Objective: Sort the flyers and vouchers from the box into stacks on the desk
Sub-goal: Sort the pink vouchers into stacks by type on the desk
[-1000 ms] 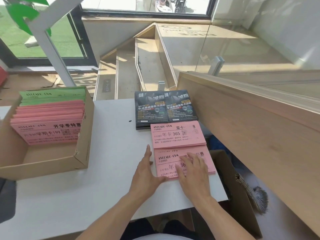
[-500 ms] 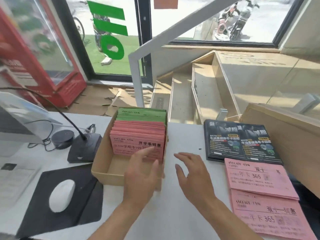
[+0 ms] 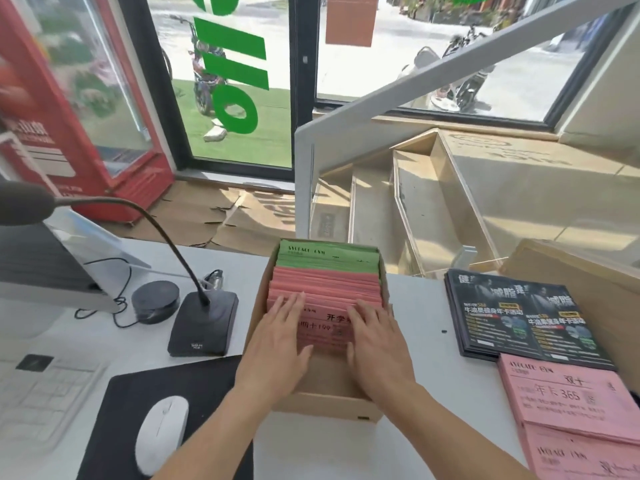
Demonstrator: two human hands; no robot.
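At centre frame, the left hand (image 3: 277, 336) and right hand (image 3: 375, 337) lay flat and open on pink vouchers (image 3: 325, 306) in the box (image 3: 329, 407), gripping nothing. Pinching only the front few would likely lift them cleanly.

The box (image 3: 325, 408) stands in the middle of the desk (image 3: 415, 306), with vouchers (image 3: 325, 289) upright in its far half. The left hand (image 3: 277, 337) and right hand (image 3: 377, 341) lie side by side on the nearest vouchers. Left of the box stands a microphone base (image 3: 204, 323), a puck (image 3: 156, 301) behind it, a mouse (image 3: 161, 433) on a mat (image 3: 145, 403) nearer. Right of the box lie flyers (image 3: 519, 320); two voucher stacks (image 3: 568, 396) lie before them, the farther overlapping the nearer.
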